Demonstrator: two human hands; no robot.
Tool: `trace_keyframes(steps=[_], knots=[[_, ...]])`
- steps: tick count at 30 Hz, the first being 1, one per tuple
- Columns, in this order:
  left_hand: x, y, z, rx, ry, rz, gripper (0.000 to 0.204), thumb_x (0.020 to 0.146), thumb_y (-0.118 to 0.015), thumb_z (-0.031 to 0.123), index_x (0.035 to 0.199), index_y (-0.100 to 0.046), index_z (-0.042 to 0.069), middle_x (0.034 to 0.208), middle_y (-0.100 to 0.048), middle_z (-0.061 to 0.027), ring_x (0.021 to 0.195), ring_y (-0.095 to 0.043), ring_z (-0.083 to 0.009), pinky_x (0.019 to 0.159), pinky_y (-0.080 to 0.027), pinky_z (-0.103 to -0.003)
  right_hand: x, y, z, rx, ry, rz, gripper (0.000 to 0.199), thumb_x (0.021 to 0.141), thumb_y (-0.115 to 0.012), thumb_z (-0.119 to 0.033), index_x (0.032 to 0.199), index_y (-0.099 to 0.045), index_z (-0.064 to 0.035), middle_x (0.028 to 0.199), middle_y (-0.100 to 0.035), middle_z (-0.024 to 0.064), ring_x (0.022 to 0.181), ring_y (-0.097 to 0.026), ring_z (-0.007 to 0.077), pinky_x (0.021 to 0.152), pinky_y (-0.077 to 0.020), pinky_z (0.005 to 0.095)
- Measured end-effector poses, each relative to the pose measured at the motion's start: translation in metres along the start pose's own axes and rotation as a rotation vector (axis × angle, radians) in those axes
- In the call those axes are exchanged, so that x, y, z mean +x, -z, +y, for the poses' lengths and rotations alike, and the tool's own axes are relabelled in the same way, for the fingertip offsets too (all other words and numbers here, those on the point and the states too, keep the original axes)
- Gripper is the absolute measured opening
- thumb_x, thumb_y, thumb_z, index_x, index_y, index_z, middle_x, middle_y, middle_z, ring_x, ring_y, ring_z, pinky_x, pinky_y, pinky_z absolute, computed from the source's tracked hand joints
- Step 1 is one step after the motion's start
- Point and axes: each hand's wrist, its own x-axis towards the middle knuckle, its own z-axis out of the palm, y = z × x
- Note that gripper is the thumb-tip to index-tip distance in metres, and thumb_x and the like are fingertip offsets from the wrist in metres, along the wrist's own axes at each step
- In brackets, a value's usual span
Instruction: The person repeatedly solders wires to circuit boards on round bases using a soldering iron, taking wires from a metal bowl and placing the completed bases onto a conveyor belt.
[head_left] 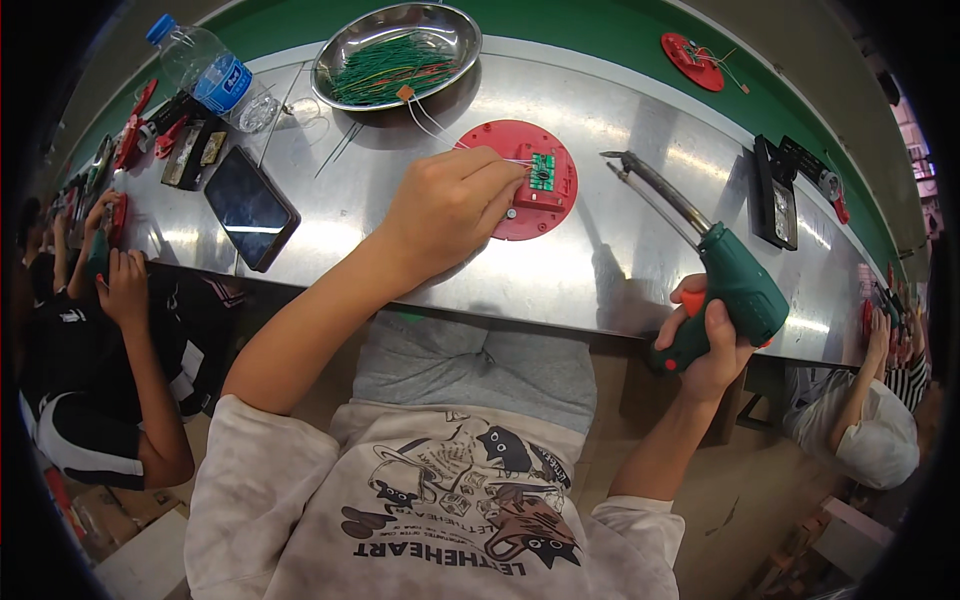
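My left hand point(450, 205) rests over the left side of a round red plastic disc point(557, 212), its thumb and fingers pinched on thin white wires point(430, 124). The wire ends reach a small green circuit board point(541, 173) on the disc; the fingers partly cover them. A small tan connector point(405, 93) sits at the wires' other end, by the bowl. My right hand point(712, 345) grips a green soldering gun point(742, 280) with a red trigger. Its metal tip points left, raised and apart from the disc.
Cut green wires fill a steel bowl point(465, 50) behind the disc. A phone point(250, 208), a water bottle point(215, 78) and a black tray point(190, 150) lie left. Another black tray point(773, 195) stands right; a second red disc point(692, 60) lies beyond. Other people work on both sides.
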Motion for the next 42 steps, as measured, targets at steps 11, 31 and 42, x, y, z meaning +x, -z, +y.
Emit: trace_keyframes(steps=[11,31,42], knots=[[0.001,0.0,0.001,0.023,0.01,-0.034,0.008,0.084,-0.068,0.004,0.092,-0.069,0.002,0.077,-0.066,-0.0107,0.066,-0.065,-0.0286,0.059,-0.053,-0.039,0.003,0.013,0.009,0.118,-0.027,0.1,0.041,0.099,-0.052,-0.025,0.118,-0.051,0.0107,0.089,-0.06,0.0216,0.042,-0.055,0.0184,0.035,-0.0453,0.0289],[0.028,0.026,0.017,0.203,-0.045,-0.032,0.055,0.074,-0.077,0.021,0.125,-0.063,0.007,0.11,-0.065,-0.0151,0.105,-0.058,-0.0322,0.088,-0.046,-0.045,0.005,0.046,-0.003,0.061,0.067,0.281,0.038,0.102,-0.044,-0.029,0.107,-0.054,0.0071,0.092,-0.058,0.0176,0.045,-0.055,0.0162,0.039,-0.044,0.0287],[0.227,-0.175,-0.079,0.309,0.062,-0.093,0.058,0.077,-0.068,0.029,0.133,-0.059,0.016,0.128,-0.061,-0.0147,0.124,-0.047,-0.0394,0.101,-0.038,-0.053,0.007,0.079,0.018,0.053,0.242,0.678,0.041,0.103,-0.037,-0.034,0.109,-0.051,0.004,0.099,-0.056,0.0183,0.044,-0.051,0.0169,0.04,-0.0456,0.0307]])
